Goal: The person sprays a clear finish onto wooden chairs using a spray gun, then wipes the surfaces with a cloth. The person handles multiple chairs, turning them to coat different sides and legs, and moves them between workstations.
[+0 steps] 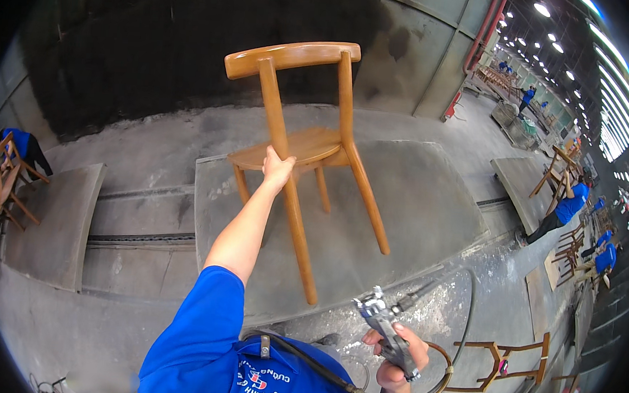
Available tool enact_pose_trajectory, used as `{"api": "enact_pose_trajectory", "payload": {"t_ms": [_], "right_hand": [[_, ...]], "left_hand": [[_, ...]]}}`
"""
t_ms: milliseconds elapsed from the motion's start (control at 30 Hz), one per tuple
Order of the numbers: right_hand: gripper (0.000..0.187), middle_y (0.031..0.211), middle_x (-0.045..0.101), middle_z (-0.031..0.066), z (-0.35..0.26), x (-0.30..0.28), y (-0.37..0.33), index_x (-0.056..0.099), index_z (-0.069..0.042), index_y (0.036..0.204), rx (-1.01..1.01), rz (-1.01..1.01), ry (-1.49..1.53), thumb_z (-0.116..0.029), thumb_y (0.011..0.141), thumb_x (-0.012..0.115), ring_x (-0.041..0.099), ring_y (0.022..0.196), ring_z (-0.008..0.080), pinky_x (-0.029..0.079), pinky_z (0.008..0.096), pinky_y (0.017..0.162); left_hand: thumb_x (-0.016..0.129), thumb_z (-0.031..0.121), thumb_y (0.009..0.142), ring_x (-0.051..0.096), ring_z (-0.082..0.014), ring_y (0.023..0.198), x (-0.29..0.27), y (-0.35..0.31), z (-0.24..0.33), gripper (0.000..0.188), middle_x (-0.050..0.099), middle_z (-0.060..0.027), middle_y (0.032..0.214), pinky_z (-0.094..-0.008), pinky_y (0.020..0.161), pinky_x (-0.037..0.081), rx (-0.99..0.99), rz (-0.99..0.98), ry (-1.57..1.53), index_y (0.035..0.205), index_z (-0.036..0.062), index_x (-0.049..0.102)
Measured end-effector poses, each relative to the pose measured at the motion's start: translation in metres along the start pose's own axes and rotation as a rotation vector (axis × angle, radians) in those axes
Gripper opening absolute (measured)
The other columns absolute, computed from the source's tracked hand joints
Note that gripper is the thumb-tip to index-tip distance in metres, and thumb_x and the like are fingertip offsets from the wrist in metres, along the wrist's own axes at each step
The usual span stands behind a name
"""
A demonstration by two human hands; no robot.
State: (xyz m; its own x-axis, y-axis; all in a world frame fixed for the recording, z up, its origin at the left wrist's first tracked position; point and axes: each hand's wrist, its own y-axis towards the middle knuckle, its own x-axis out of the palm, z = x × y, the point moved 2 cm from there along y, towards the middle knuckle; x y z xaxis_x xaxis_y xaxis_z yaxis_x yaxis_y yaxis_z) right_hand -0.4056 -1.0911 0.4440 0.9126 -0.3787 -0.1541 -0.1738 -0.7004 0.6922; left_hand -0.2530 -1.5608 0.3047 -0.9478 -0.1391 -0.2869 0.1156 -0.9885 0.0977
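Observation:
A brown wooden chair (305, 150) with a curved backrest is in front of me, tilted over a flat grey board. My left hand (278, 170) grips its rear leg just at seat height, arm stretched out. In my right hand (400, 353), close to my body at the lower right, is a metal spray gun (386, 327). A hose (472, 300) loops up from the gun's side and curves back down. The gun's nozzle points up and to the left, apart from the chair. My right fingers wrap around its handle, partly hidden by it.
The grey board (415, 195) lies on the floor, with a dark stained wall (194, 52) behind. Another board (57, 231) lies left, beside a person with a chair (5, 185). At right, a worker in blue (572, 205) handles a chair; a chair frame (499, 363) lies lower right.

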Motion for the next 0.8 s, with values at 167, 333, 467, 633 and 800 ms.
{"api": "enact_pose_trajectory", "payload": {"t_ms": [167,333,467,633,800], "right_hand": [[0.079,0.08,0.072,0.0171,-0.018,0.026,0.005,0.058,0.008,0.126,-0.047,-0.08,-0.109,-0.063,0.092,0.061,0.073,0.071,0.027,0.058,0.0325,0.06],[0.079,0.08,0.072,0.0168,-0.029,0.041,0.012,0.058,0.008,0.127,-0.095,-0.064,-0.093,-0.063,0.092,0.061,0.073,0.069,0.0273,0.058,0.0333,0.06],[0.082,0.08,0.072,0.0181,-0.038,0.044,0.012,0.057,0.008,0.127,-0.092,-0.051,-0.11,-0.066,0.091,0.059,0.073,0.07,0.0264,0.058,0.0327,0.059],[0.087,0.079,0.071,0.0196,-0.054,0.025,-0.002,0.05,0.004,0.135,0.025,0.156,-0.027,-0.071,0.09,0.053,0.07,0.066,0.0237,0.054,0.0308,0.053],[0.106,0.074,0.057,0.0106,-0.069,-0.001,-0.033,0.041,-0.004,0.14,0.52,0.196,-0.075,-0.089,0.078,0.047,0.053,0.056,0.0165,0.05,0.034,0.057]], "left_hand": [[0.074,0.028,0.083,0.052,-0.042,0.126,-0.001,-0.007,-0.007,0.069,0.056,-0.0261,0.131,-0.0492,0.108,0.04,0.029,-0.054,-0.035,0.139,0.0055,0.042],[0.074,0.029,0.084,0.053,-0.04,0.126,0.003,-0.01,-0.014,0.069,0.057,-0.0249,0.13,-0.0485,0.107,0.041,0.082,-0.07,-0.015,0.14,0.006,0.042],[0.073,0.031,0.086,0.055,-0.0376,0.124,0.001,-0.011,-0.019,0.064,0.059,-0.0235,0.129,-0.0475,0.107,0.041,0.132,-0.109,-0.113,0.137,0.0027,0.046],[0.045,0.043,0.1,0.057,-0.0265,0.118,-0.008,0.0,-0.024,0.057,0.063,-0.0147,0.126,-0.0365,0.106,0.039,0.066,-0.215,-0.466,0.134,-0.0022,0.053],[0.018,0.051,0.104,0.05,-0.0261,0.129,-0.012,0.018,-0.031,0.073,0.058,-0.0181,0.141,-0.04,0.112,0.031,-0.077,-0.402,-0.745,0.141,-0.0033,0.05]]}}
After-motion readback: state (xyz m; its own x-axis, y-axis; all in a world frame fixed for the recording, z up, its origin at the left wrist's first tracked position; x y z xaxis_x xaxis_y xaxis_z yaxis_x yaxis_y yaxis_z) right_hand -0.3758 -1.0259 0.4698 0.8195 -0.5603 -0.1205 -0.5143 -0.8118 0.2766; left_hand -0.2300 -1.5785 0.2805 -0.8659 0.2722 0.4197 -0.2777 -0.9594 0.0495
